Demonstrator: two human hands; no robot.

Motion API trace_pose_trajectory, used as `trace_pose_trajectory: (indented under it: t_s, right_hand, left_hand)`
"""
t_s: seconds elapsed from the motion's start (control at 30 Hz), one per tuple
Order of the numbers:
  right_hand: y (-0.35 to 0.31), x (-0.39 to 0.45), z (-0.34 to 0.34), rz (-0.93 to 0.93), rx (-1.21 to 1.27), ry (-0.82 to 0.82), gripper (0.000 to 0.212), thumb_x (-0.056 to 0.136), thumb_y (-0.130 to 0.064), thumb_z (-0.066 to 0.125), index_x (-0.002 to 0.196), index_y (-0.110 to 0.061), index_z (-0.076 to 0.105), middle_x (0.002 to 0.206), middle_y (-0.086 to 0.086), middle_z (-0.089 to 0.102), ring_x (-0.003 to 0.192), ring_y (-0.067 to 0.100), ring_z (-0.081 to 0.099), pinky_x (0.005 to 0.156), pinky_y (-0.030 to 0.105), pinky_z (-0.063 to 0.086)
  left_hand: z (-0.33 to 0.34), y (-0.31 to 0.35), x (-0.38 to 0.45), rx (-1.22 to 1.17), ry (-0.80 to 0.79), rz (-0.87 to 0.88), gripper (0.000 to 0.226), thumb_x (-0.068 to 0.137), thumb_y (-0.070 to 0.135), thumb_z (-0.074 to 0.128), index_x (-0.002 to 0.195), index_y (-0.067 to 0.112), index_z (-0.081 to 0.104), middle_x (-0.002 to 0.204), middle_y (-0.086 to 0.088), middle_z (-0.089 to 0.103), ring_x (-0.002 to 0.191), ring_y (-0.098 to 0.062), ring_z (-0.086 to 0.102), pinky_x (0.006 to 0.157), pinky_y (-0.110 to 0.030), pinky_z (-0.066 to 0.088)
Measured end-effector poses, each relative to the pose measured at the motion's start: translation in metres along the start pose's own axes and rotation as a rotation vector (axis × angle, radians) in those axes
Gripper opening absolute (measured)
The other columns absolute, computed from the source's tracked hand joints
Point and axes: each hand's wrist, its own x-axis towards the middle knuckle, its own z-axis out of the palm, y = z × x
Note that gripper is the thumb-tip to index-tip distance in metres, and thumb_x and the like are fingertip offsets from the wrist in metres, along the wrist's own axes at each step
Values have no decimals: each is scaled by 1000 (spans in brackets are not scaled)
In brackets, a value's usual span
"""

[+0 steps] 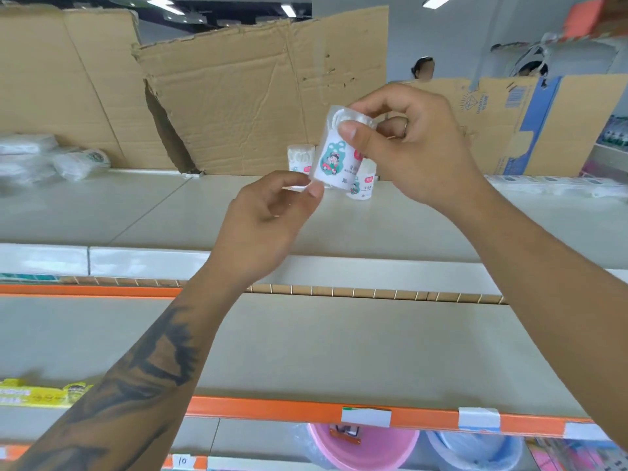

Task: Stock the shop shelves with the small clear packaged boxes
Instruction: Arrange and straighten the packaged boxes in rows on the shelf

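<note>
A small clear box [334, 158] with a cartoon label is held in the air above the upper shelf [136, 212]. My right hand [407, 147] grips its top, thumb across the lid. My left hand [268, 219] pinches its lower left corner. Two more clear boxes stand on the shelf behind it: one [299, 158] to the left, one [363, 185] partly hidden below my right hand.
Torn cardboard sheets [238, 96] line the back of the upper shelf. Plastic-wrapped goods [44, 158] lie at the far left, white packs [557, 185] at the right. The lower shelf [339, 351] has an orange edge. Pink [367, 450] and blue [475, 452] basins sit below.
</note>
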Motion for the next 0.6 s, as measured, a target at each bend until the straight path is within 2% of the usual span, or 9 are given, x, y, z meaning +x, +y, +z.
trace_pose_trajectory:
  t_s: [0.03,0.1,0.17,0.23,0.33,0.43,0.6]
  right_hand:
    - [8,8,6,0,-60,8,18,88,-30,76,98,-15,71,96,0,72,75,19,73,65,29,54]
    - [30,20,18,-22,-229,-20,22,85,-35,77,97,-17,71,101,3,68,81,19,71,70,29,53]
    - [52,29,30,-51,-374,-82,27,85,-36,77,100,-14,72,103,5,63,82,20,65,79,35,53]
    - [70,32,42,-62,-486,-153,32,86,-37,76,107,-14,71,107,7,60,85,21,61,85,41,53]
    - [86,33,55,-51,-664,-257,37,92,-38,70,118,-13,68,118,11,58,97,33,63,90,46,51]
    - [95,36,59,-60,-777,-238,38,94,-39,67,121,-11,68,120,12,61,102,40,62,95,48,47]
    - [99,35,60,-65,-918,-185,37,96,-43,65,122,-16,67,120,9,65,109,37,57,97,42,34]
  left_hand:
    - [-6,-10,-1,237,48,65,33,95,57,63,118,34,70,102,10,75,98,-9,68,90,-33,52]
    - [-17,-34,-11,652,80,166,48,95,67,51,125,33,67,117,9,73,110,-16,67,101,-41,48]
    - [-25,-58,-26,838,104,229,57,96,69,41,123,28,69,122,5,73,115,-24,67,107,-51,42]
    - [-29,-76,-38,897,146,267,58,100,66,37,120,25,72,121,4,72,116,-26,65,110,-55,37]
    - [-26,-86,-42,911,216,347,52,103,59,39,120,22,72,118,4,71,114,-27,63,108,-56,36]
    - [-22,-88,-40,900,293,400,46,103,55,44,113,21,74,111,5,73,104,-28,64,101,-53,40]
    - [-18,-93,-41,906,362,433,45,103,54,46,109,20,75,106,4,73,98,-28,64,99,-52,41]
